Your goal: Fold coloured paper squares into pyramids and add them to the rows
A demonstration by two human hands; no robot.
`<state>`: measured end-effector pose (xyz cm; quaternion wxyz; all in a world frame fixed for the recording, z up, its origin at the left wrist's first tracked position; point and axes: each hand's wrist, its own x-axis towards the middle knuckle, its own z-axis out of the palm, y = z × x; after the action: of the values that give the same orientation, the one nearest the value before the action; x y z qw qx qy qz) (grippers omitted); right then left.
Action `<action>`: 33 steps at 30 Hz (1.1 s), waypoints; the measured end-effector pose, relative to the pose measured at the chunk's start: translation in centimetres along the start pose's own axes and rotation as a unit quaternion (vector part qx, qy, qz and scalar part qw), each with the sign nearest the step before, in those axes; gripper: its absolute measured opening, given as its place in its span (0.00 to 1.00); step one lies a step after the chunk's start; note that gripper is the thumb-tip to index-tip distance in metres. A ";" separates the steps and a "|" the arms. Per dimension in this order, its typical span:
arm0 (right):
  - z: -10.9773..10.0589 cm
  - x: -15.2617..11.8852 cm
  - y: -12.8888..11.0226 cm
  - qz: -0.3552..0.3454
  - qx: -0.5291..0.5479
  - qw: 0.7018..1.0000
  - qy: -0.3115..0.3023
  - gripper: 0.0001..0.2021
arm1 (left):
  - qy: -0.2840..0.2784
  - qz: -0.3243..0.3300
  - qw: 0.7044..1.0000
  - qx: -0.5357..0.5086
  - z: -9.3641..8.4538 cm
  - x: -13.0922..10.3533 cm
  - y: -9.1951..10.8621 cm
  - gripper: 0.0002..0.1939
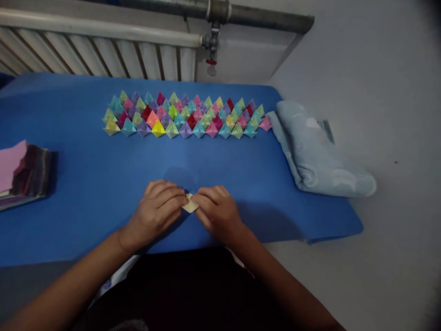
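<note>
A small pale yellow piece of folded paper point(190, 205) is held between my two hands, low over the near part of the blue table. My left hand point(158, 209) pinches its left side with thumb and fingers. On the right side, my right hand point(217, 209) grips it the same way. Much of the paper is hidden by my fingers, so its full shape does not show. Beyond my hands stand several rows of folded paper pieces point(185, 130) in many colours, each with pointed tips.
A stack of coloured paper point(25, 172) lies at the left edge of the blue table point(103, 184). At the right end rests a folded light blue blanket point(317, 151). Behind the table are a white radiator point(103, 53) and a pipe with a red-handled valve point(211, 61).
</note>
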<state>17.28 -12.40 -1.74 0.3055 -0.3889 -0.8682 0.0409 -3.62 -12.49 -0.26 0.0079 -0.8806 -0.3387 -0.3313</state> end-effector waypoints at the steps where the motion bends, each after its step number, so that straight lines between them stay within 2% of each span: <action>1: -0.1 -0.1 0.0 -0.006 -0.006 1.000 0.004 0.07 | 0.006 -0.001 1.000 0.013 0.2 -0.3 0.1 0.06; 5: -0.5 -0.5 -0.5 0.003 -0.008 0.999 0.035 0.10 | 0.013 -0.017 0.999 0.041 0.7 -1.2 0.3 0.06; 8: -0.9 -0.9 -1.1 0.016 0.001 0.999 0.046 0.08 | 0.017 -0.026 0.999 0.041 0.8 -1.6 0.3 0.05; 17: 0.1 -1.3 -0.8 -0.002 0.001 0.999 -0.032 0.10 | -0.020 -0.072 0.997 0.024 1.0 -2.5 0.5 0.08; 26: 0.7 -2.1 -0.7 -0.062 0.005 0.996 -0.070 0.09 | -0.089 -0.048 0.993 0.054 0.5 -3.1 1.3 0.11; 33: 0.3 -2.3 -0.8 -0.051 -0.006 0.992 -0.112 0.11 | -0.114 -0.042 0.990 0.076 0.3 -2.8 1.8 0.12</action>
<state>17.75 -14.52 -2.87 0.2054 -0.3389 -0.9159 0.0636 -3.94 -15.51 -1.75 0.0216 -0.8944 -0.3986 -0.2020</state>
